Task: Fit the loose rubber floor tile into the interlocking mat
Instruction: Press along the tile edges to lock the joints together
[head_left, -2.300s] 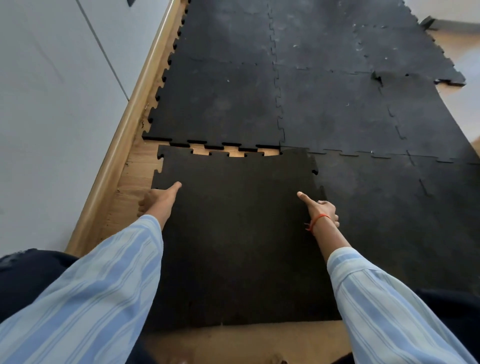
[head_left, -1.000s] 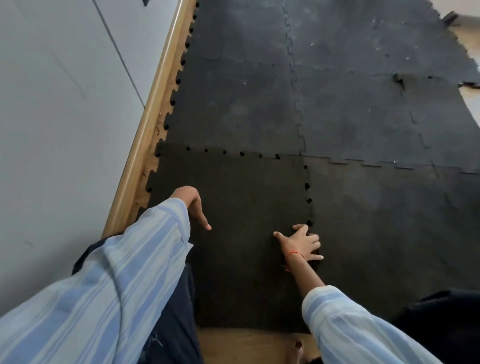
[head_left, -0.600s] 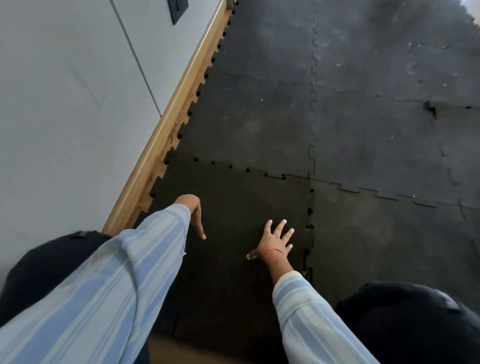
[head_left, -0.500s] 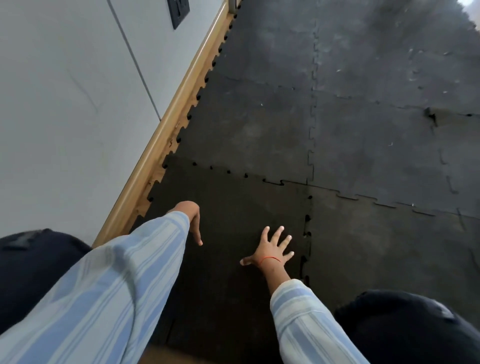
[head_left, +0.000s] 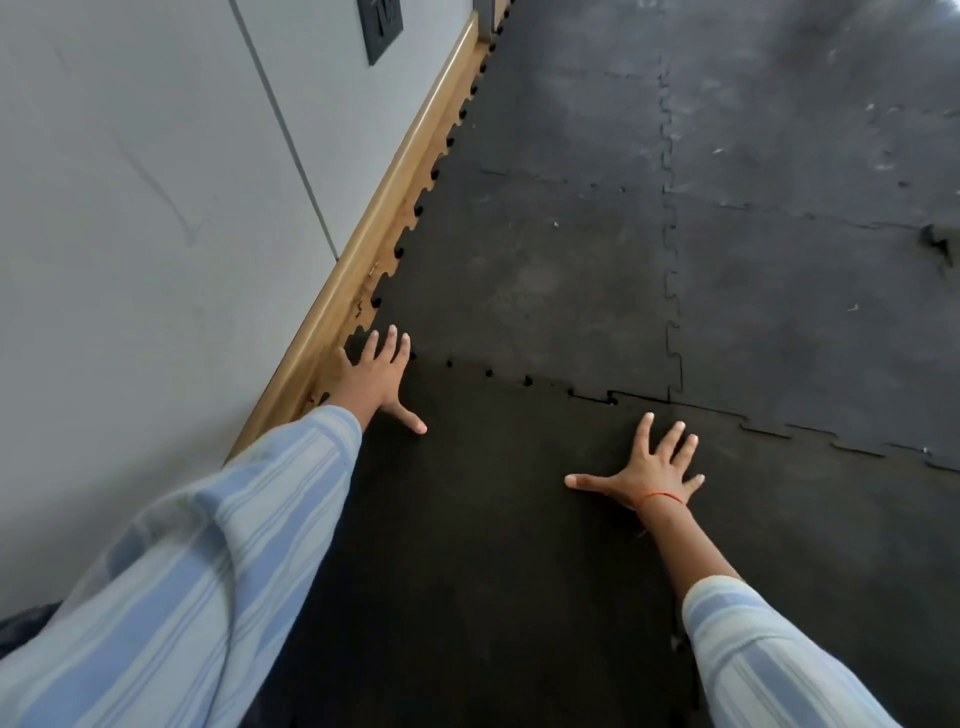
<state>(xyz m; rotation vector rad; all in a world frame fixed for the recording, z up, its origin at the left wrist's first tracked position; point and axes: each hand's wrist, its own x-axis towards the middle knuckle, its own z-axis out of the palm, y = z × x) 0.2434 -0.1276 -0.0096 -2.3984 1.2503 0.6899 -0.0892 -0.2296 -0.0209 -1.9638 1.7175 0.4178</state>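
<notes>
Your left hand (head_left: 375, 375) lies flat, fingers spread, on the far left corner of the tile (head_left: 483, 530), right by the skirting (head_left: 363, 249). It grips nothing. The fingertips reach the seam where the tile meets the mat (head_left: 545, 249); the thumb points right, along the tile.

Your right hand (head_left: 649, 470) is also flat and splayed, palm down near the tile's far right corner, just short of the seam. Nothing is held there either. A red thread (head_left: 660, 496) circles that wrist.

The tile sits in the near left spot of the mat, darker than its neighbours. Along its far edge the tabs mostly sit in their notches. Small dark holes show at several joints toward the left. Toward the right, a short stretch of the joint line shows a thin dark gap. You cannot tell whether that stretch is fully seated. The tile's right edge runs under your right forearm and is hard to trace.

The mat's left edge shows its toothed outline against a strip of wood floor (head_left: 384, 260) below the skirting. Grey wall (head_left: 156, 208) fills the left, with a dark plate (head_left: 383, 26) set in it up top. Both sleeves (head_left: 208, 571) are striped pale blue.
</notes>
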